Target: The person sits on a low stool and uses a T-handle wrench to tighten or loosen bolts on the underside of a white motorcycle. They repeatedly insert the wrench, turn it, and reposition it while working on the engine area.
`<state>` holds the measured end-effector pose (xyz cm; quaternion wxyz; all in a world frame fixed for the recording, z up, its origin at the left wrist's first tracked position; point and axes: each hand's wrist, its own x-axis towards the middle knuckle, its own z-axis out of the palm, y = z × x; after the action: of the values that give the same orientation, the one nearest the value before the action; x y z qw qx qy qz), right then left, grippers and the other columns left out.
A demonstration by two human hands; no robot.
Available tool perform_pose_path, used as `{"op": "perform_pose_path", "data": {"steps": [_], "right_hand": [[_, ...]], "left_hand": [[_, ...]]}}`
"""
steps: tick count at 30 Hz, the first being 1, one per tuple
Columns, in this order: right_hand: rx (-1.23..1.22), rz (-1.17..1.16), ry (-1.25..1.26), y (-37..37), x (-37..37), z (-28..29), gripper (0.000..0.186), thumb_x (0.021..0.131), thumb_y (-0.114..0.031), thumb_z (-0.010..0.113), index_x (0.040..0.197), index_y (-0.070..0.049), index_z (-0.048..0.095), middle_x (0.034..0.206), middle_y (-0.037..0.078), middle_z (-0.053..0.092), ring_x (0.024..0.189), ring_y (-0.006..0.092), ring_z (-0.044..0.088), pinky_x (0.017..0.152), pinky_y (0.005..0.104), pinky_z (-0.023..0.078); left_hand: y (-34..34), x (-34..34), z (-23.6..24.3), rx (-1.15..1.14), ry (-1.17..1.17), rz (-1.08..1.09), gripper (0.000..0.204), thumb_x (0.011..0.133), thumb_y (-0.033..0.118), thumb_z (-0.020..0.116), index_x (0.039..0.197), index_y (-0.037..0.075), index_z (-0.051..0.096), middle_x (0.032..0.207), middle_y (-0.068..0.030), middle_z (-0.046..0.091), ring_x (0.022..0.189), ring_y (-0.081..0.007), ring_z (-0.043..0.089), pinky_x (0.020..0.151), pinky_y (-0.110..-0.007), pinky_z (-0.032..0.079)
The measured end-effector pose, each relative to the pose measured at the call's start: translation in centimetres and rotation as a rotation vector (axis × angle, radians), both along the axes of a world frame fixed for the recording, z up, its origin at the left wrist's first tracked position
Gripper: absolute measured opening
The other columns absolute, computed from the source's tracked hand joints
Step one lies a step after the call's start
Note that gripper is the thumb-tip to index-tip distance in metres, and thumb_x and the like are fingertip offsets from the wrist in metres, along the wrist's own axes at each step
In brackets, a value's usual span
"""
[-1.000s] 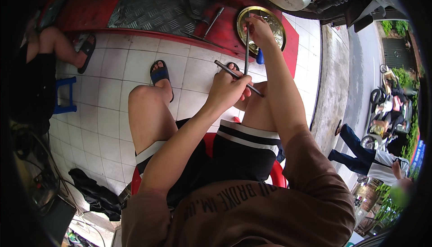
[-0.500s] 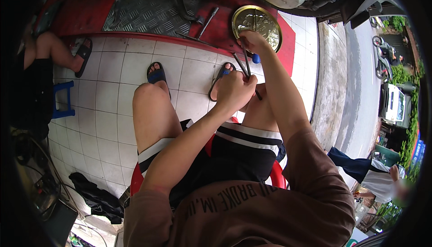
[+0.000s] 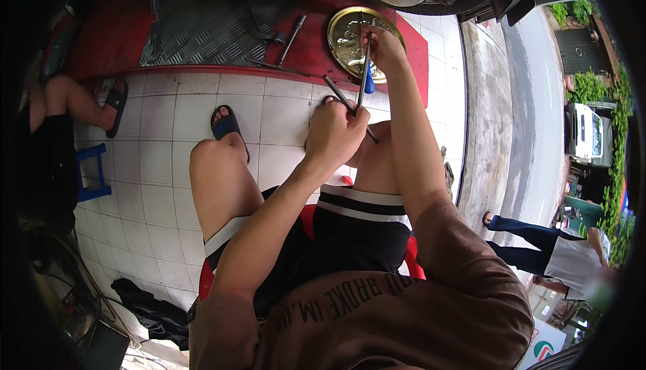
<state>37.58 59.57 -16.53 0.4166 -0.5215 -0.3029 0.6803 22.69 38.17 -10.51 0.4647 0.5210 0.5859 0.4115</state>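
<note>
Two dark metal rods cross at your left hand (image 3: 336, 131), whose fingers are closed around them in front of your right leg. The slanting rod (image 3: 336, 90) sticks out past both sides of your fist; the other rod (image 3: 364, 80) runs forward to your right hand (image 3: 385, 48), which pinches its far end against the view of a round golden tray (image 3: 342, 41). That tray rests on a red platform (image 3: 416, 47), a long metal tool (image 3: 292, 41) lying left of it.
</note>
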Motion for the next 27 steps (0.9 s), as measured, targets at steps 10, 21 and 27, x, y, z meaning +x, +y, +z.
{"op": "perform_pose_path", "data": {"steps": [10, 21, 27], "right_hand": [[-0.03, -0.076, 0.176, -1.1, 0.2, 1.6, 0.019, 0.102, -0.019, 0.036, 0.114, -0.012, 0.05, 0.083, 0.003, 0.058, 0.072, 0.0151, 0.057, 0.067, 0.0324, 0.048], [0.101, -0.075, 0.519, 1.4, 0.8, 0.3, 0.016, 0.101, -0.006, 0.031, 0.111, -0.009, 0.043, 0.082, 0.007, 0.051, 0.063, 0.0122, 0.044, 0.058, 0.0269, 0.04], [0.174, -0.072, 0.512, 3.1, 1.7, -0.4, 0.024, 0.1, -0.007, 0.029, 0.115, -0.012, 0.047, 0.074, 0.005, 0.047, 0.053, 0.0089, 0.032, 0.049, 0.0231, 0.029]], "left_hand": [[1.0, -1.0, 2.1, 0.294, 0.732, -0.105, 0.018, 0.089, 0.016, 0.059, 0.08, 0.001, 0.063, 0.083, -0.0159, 0.065, 0.077, -0.0333, 0.065, 0.069, -0.043, 0.052], [2.0, 3.1, -1.5, 0.049, 0.604, -0.229, 0.017, 0.084, 0.01, 0.059, 0.094, -0.004, 0.055, 0.092, -0.02, 0.063, 0.082, -0.0338, 0.067, 0.073, -0.042, 0.056], [3.0, 4.1, -2.8, 0.165, 0.513, -0.136, 0.013, 0.083, 0.006, 0.057, 0.09, -0.005, 0.055, 0.083, -0.0235, 0.063, 0.075, -0.0406, 0.065, 0.068, -0.046, 0.054]]}}
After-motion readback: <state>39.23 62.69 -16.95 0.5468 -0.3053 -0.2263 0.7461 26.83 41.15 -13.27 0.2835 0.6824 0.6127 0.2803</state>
